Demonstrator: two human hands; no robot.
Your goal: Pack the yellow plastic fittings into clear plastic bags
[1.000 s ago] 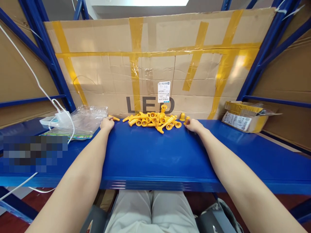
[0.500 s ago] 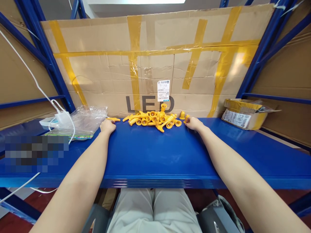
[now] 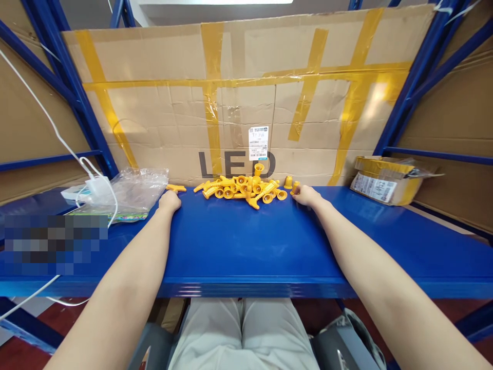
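Note:
A pile of yellow plastic pieces (image 3: 241, 188) lies on the blue shelf against the cardboard; some are flared like small bells, others long with a T-shaped end. To the right of the pile, my right hand (image 3: 307, 196) pinches a small yellow bell-shaped piece (image 3: 296, 187) at shelf level. A similar yellow bell-shaped piece (image 3: 288, 182) stands upright beside it. Left of the pile, my left hand (image 3: 170, 201) rests curled on the shelf, its fingers mostly hidden behind its back. Just beyond its knuckles lie long yellow pieces (image 3: 176, 188), seemingly apart from the hand.
A clear plastic bag (image 3: 140, 192) and a white plug with cable (image 3: 99, 189) lie on the left. An opened cardboard box (image 3: 385, 181) sits at the right. Taped cardboard (image 3: 165, 128) backs the blue shelf (image 3: 250, 246), with blue posts at both sides.
My left hand has drawn back slightly from the long yellow pieces at the left, which show more fully now. My right hand stays at its bell-shaped piece.

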